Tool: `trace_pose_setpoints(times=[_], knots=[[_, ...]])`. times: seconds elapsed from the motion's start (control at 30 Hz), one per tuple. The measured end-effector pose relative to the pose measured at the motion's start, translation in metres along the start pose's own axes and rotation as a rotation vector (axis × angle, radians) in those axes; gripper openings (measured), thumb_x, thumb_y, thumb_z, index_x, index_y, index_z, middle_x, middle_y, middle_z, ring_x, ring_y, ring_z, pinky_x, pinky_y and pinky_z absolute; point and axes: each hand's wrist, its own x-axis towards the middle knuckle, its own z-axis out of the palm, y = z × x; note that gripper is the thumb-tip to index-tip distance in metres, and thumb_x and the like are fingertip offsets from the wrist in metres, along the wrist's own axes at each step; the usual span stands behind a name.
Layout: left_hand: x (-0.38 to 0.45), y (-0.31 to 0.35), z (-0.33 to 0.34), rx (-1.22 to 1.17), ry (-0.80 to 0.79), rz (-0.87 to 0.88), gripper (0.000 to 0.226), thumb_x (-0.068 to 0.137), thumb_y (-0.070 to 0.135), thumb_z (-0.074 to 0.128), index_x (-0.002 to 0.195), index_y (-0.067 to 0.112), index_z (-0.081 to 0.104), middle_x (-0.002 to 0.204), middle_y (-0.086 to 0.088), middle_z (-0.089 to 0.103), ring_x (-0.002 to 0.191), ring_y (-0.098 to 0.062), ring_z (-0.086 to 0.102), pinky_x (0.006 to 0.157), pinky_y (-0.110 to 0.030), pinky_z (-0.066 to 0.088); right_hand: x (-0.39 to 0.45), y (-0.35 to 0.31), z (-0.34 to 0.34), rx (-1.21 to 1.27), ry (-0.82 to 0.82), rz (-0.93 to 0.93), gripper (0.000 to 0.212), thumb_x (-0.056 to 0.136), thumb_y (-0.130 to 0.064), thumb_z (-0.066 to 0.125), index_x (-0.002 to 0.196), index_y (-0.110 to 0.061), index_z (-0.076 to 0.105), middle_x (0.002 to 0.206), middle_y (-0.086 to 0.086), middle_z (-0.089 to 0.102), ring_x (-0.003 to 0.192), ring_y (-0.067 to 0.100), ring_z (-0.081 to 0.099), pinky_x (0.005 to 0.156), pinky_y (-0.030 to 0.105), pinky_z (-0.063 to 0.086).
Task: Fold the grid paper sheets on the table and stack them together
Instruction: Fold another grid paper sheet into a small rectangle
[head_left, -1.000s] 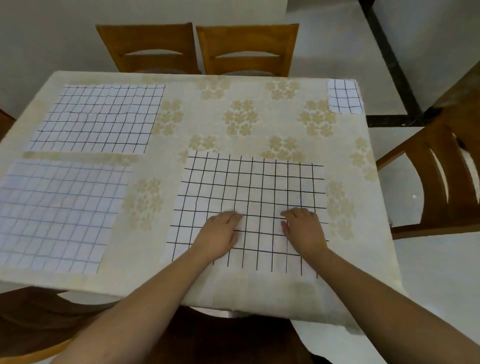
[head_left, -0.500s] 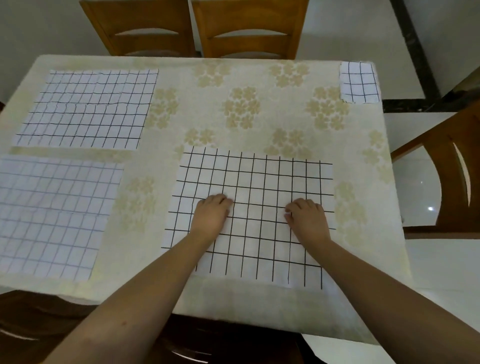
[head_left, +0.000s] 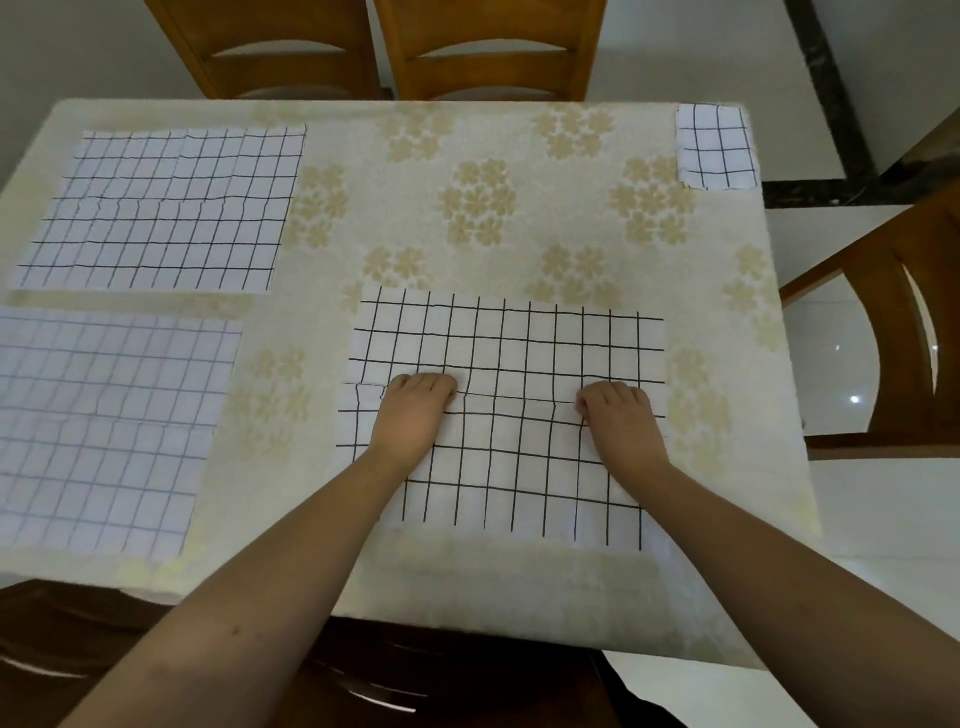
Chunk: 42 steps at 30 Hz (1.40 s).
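Observation:
A grid paper sheet (head_left: 519, 353) with bold black lines lies flat on the table's near middle. My left hand (head_left: 413, 415) and my right hand (head_left: 621, 421) both rest on its middle, a short way apart, fingers curled down onto the paper. The sheet buckles slightly at the fingertips, where its lines look kinked. Two more unfolded grid sheets lie on the left: one at the far left (head_left: 166, 208), one at the near left (head_left: 104, 421). A small folded grid sheet (head_left: 716, 146) sits at the far right corner.
The table (head_left: 467, 249) wears a cream cloth with a flower print. Two wooden chairs (head_left: 488, 57) stand at the far side, and another wooden chair (head_left: 893, 332) stands at the right. A dark chair seat shows below the near edge.
Both hands have slid a little farther up the sheet and their fingers have curled in. The paper now kinks at the fingertips. The camera has tilted down.

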Motion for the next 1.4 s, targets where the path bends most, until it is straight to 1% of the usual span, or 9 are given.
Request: trace_pose_setpoints(times=[0.07, 0.2, 0.27, 0.47, 0.63, 0.8, 0.93, 1.07, 1.4], knots=[[0.0, 0.0, -0.008, -0.005, 0.025, 0.015, 0.017, 0.081, 0.0, 0.062, 0.092, 0.014, 0.06, 0.082, 0.001, 0.064, 0.075, -0.023, 0.059, 0.083, -0.031, 0.038, 0.001, 0.0, -0.007, 0.011, 0.017, -0.014, 0.036, 0.063, 0.014, 0.072, 0.083, -0.012, 0.058, 0.076, 0.001, 0.06, 0.068, 0.023, 0.055, 0.074, 0.033, 0.043], [0.004, -0.004, -0.028, -0.042, 0.073, 0.07, 0.02, 0.083, -0.001, 0.065, 0.094, 0.013, 0.057, 0.077, 0.0, 0.061, 0.068, -0.025, 0.057, 0.074, -0.028, 0.033, 0.009, 0.001, -0.021, 0.055, 0.068, -0.081, 0.025, 0.075, 0.008, 0.069, 0.086, -0.012, 0.059, 0.073, 0.0, 0.059, 0.064, 0.022, 0.054, 0.071, 0.03, 0.035], [0.006, -0.006, -0.041, -0.06, 0.08, 0.117, 0.016, 0.087, 0.004, 0.066, 0.101, 0.009, 0.062, 0.084, -0.006, 0.067, 0.074, -0.029, 0.062, 0.07, -0.028, 0.039, 0.014, 0.006, -0.025, 0.081, 0.076, -0.149, 0.02, 0.082, 0.004, 0.066, 0.095, -0.01, 0.064, 0.08, 0.002, 0.063, 0.068, 0.023, 0.059, 0.071, 0.031, 0.042], [0.001, -0.032, -0.065, 0.002, -0.025, 0.315, 0.028, 0.084, 0.002, 0.07, 0.111, 0.006, 0.066, 0.09, -0.008, 0.068, 0.079, -0.028, 0.065, 0.073, -0.033, 0.05, 0.02, 0.017, -0.042, 0.036, -0.017, -0.283, 0.053, 0.067, 0.016, 0.069, 0.113, -0.008, 0.064, 0.097, 0.009, 0.064, 0.084, 0.029, 0.061, 0.076, 0.034, 0.048], [-0.015, -0.052, -0.081, 0.131, -0.004, 0.324, 0.009, 0.083, 0.014, 0.064, 0.087, 0.01, 0.071, 0.076, -0.005, 0.065, 0.068, -0.028, 0.064, 0.064, -0.034, 0.046, 0.01, 0.016, -0.061, 0.018, 0.027, -0.256, 0.048, 0.066, 0.017, 0.07, 0.11, -0.004, 0.066, 0.095, 0.011, 0.064, 0.082, 0.03, 0.06, 0.074, 0.035, 0.045], [-0.027, -0.064, -0.105, 0.168, 0.08, 0.253, 0.007, 0.082, 0.012, 0.075, 0.087, 0.01, 0.071, 0.078, -0.005, 0.067, 0.069, -0.029, 0.064, 0.068, -0.036, 0.046, 0.002, 0.012, -0.084, -0.015, 0.105, -0.269, 0.006, 0.091, -0.006, 0.062, 0.09, -0.005, 0.067, 0.076, 0.01, 0.061, 0.065, 0.029, 0.055, 0.064, 0.033, 0.039], [-0.028, -0.07, -0.131, 0.185, 0.149, 0.203, 0.006, 0.086, 0.012, 0.071, 0.091, 0.011, 0.069, 0.08, -0.006, 0.067, 0.071, -0.031, 0.063, 0.071, -0.038, 0.044, 0.003, 0.012, -0.106, -0.078, 0.123, -0.2, 0.024, 0.098, -0.022, 0.051, 0.081, -0.009, 0.061, 0.057, 0.004, 0.053, 0.05, 0.025, 0.047, 0.059, 0.031, 0.031], [-0.028, -0.078, -0.157, 0.192, 0.221, 0.194, 0.008, 0.087, 0.006, 0.066, 0.094, 0.009, 0.068, 0.084, -0.009, 0.067, 0.075, -0.032, 0.062, 0.072, -0.039, 0.044, 0.007, 0.012, -0.123, -0.141, 0.124, -0.169, 0.008, 0.09, -0.006, 0.06, 0.095, -0.01, 0.065, 0.067, 0.005, 0.062, 0.059, 0.029, 0.058, 0.065, 0.036, 0.04], [-0.059, -0.085, -0.182, 0.227, 0.341, 0.204, 0.014, 0.092, 0.012, 0.058, 0.095, 0.006, 0.07, 0.085, -0.01, 0.069, 0.075, -0.032, 0.063, 0.07, -0.039, 0.047, -0.024, 0.003, -0.132, -0.061, 0.276, -0.136, 0.029, 0.077, 0.012, 0.063, 0.102, -0.003, 0.069, 0.09, 0.013, 0.07, 0.085, 0.035, 0.063, 0.079, 0.042, 0.048]])
